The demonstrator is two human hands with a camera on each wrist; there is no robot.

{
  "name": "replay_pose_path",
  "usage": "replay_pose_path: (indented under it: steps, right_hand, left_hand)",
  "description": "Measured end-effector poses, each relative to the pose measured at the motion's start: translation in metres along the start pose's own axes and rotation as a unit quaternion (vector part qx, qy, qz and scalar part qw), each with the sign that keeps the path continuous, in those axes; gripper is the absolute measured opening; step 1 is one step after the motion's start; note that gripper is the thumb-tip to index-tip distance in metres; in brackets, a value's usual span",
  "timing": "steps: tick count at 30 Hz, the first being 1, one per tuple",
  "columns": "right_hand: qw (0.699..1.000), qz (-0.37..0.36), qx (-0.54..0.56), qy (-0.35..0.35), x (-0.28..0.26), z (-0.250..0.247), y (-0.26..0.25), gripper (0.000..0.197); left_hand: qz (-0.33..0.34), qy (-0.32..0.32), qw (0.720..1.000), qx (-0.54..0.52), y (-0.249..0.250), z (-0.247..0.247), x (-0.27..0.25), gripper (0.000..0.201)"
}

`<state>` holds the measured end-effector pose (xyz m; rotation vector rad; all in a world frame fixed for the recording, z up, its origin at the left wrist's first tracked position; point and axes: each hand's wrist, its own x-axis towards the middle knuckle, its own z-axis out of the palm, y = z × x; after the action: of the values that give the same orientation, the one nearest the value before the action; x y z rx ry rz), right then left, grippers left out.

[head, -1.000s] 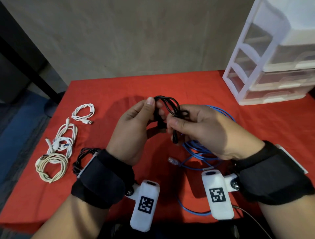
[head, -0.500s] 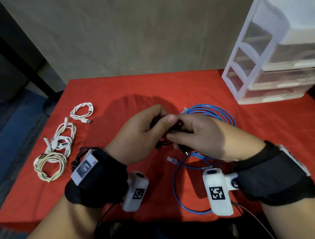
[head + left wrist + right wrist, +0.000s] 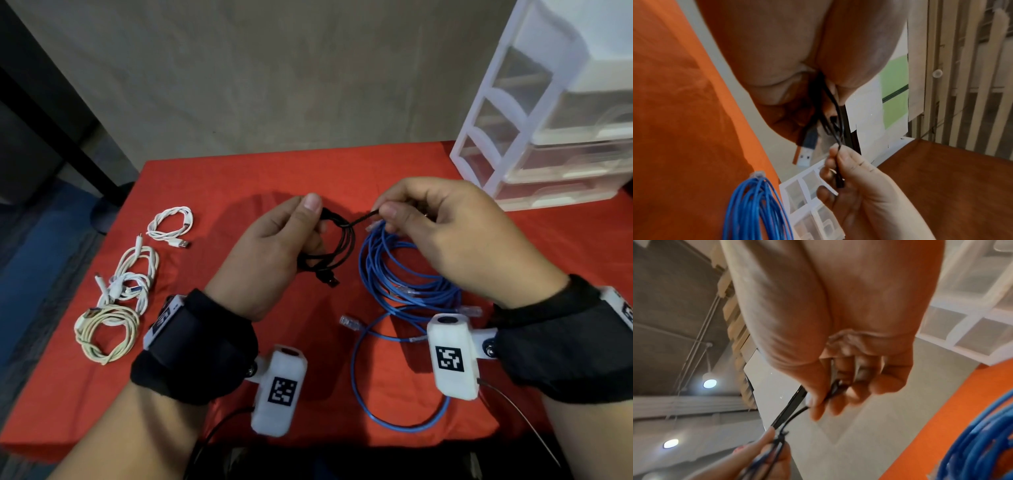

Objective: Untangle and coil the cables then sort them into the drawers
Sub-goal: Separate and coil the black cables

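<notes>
Black cable [image 3: 337,245] coil gripped by left hand [image 3: 270,253]; right hand [image 3: 455,236], at 3 o'clock, pinches its free end.

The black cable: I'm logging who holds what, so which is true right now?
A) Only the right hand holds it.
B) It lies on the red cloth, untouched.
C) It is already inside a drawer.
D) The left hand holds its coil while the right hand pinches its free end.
D: the left hand grips the black cable coil, and the right hand pinches the end pulled out from it.
</notes>
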<state>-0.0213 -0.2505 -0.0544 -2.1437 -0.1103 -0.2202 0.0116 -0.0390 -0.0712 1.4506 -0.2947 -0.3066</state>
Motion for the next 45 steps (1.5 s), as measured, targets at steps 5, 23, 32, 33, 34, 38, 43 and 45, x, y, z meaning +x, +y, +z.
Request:
replay_pose_path:
  steps: [5,23,32,33,34,38,43,45]
  right_hand:
    - [0.999,0.0,-0.006,0.033,0.0,0.016,0.0,0.012]
    - [0.938,0.073,0.328,0.087,-0.008,0.042,-0.011,0.02]
    - [0.874,0.073,0.471,0.092,-0.008,0.036,-0.019,0.025]
    - [0.878,0.072,0.466,0.08,-0.008,0.036,-0.02,0.025]
    - [0.889,0.067,0.447,0.067,-0.009,0.035,-0.021,0.025]
    - [0.993,-0.024,0.113,0.04,-0.011,0.03,-0.012,0.016]
    - [0.998,-0.049,0.03,-0.019,-0.006,0.017,-0.011,0.006]
    - [0.997,-0.063,0.022,-0.05,-0.004,0.01,-0.008,0.01]
  left_hand:
    - [0.008,0.046,0.993,-0.105,0.003,0.012,-0.002,0.034]
    - [0.151,0.094,0.979,0.098,-0.01,0.029,-0.006,0.024]
    - [0.153,0.108,0.976,0.113,-0.017,0.018,0.0,0.011]
    - [0.147,0.11,0.977,0.109,-0.016,0.018,-0.001,0.012]
    - [0.139,0.111,0.979,0.099,-0.015,0.018,-0.001,0.013]
    - [0.12,0.115,0.984,0.062,-0.011,0.015,-0.002,0.018]
    - [0.109,0.103,0.989,0.017,-0.001,0.017,-0.006,0.025]
    - [0.104,0.107,0.989,0.001,-0.001,0.018,-0.007,0.023]
